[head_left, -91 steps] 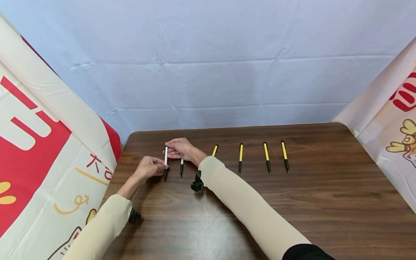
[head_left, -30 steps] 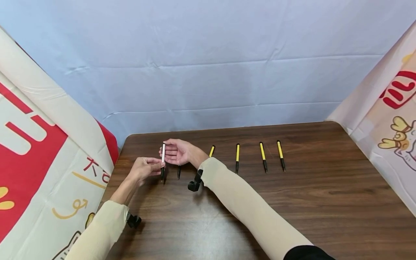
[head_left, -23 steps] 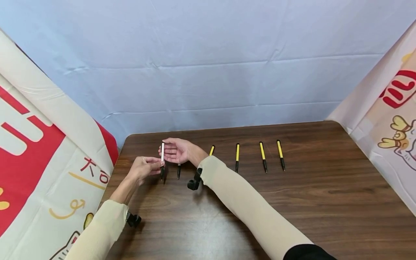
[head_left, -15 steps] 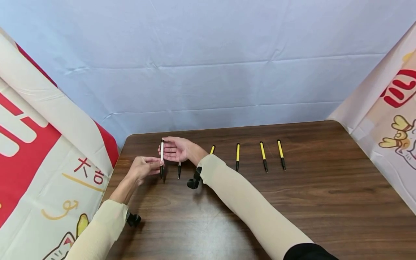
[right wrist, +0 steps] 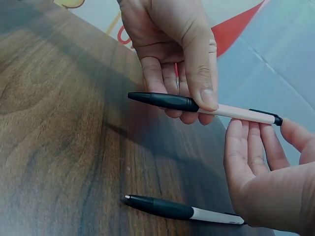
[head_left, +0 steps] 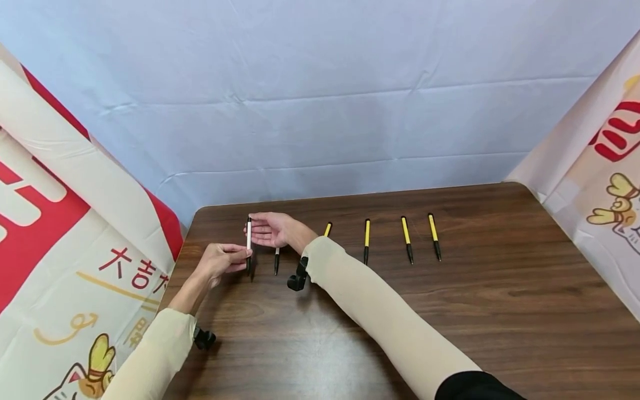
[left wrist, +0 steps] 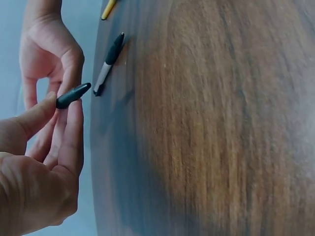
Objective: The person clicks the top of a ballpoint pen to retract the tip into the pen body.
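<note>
A white-and-black click pen [head_left: 249, 236] is held up over the table's far left. My left hand [head_left: 224, 260] pinches it between thumb and fingers, near where the black grip meets the white barrel. My right hand [head_left: 270, 229], palm turned up, has its thumb at the black button end and its fingertips against the white barrel, as the right wrist view shows. No point protrudes from the held pen's black tip [right wrist: 135, 96]. A second white-and-black pen [right wrist: 167, 209] lies on the table under my right hand, its writing tip showing; in the head view the hand covers its upper part.
Several yellow-and-black pens [head_left: 367, 236] lie in a row to the right on the brown wooden table [head_left: 480, 311]. My right sleeve partly covers the nearest yellow pen [head_left: 328, 229]. Pale blue cloth [head_left: 325, 122] hangs behind, with printed banners [head_left: 125, 289] at both sides.
Since three seconds ago, my right hand has turned palm up at the pen's button end. Both hands and the pen have shifted slightly left. In the last second they hold nearly still.
</note>
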Action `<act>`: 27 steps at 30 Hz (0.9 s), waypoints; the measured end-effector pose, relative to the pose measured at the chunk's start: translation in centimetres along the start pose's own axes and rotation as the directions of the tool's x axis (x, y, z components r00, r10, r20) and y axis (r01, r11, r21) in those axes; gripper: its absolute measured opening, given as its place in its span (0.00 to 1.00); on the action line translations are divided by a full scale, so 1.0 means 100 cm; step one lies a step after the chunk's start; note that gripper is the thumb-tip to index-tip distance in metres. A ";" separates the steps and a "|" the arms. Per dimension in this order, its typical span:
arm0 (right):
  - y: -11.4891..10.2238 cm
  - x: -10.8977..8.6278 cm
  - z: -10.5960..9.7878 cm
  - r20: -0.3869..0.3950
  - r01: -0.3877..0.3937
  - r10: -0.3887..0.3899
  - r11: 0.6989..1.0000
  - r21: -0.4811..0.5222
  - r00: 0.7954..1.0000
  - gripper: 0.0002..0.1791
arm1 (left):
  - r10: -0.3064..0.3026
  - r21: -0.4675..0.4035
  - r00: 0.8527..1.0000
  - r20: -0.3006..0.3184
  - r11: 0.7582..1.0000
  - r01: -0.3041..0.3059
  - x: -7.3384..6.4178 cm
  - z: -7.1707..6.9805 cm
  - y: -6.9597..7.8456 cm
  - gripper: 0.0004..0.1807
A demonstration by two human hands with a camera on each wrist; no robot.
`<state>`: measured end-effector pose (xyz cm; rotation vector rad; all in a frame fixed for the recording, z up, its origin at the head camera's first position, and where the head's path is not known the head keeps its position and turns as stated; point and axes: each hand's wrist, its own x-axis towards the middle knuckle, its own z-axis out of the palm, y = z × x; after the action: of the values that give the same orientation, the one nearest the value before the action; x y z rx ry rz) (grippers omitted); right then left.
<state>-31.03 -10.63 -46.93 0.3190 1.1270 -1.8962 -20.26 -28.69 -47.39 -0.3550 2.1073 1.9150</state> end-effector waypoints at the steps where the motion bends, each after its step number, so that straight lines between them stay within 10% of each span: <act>1: 0.000 0.000 0.000 -0.003 0.005 -0.005 1.000 -0.002 1.000 0.12 | -0.005 0.004 1.000 -0.003 1.000 0.005 0.000 -0.001 -0.001 0.16; 14: 0.004 0.002 0.002 -0.087 0.157 -0.169 0.980 -0.122 0.982 0.11 | -0.026 0.028 0.998 -0.054 0.999 0.028 0.001 -0.001 -0.007 0.08; 27: 0.014 0.010 0.007 -0.139 0.253 -0.324 0.891 -0.376 0.936 0.03 | -0.022 0.103 0.996 -0.083 0.994 0.030 0.003 0.000 -0.013 0.11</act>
<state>-30.34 -12.04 -47.99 0.1434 1.7044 -1.8946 -20.05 -28.86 -48.73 -0.4430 2.2325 1.7969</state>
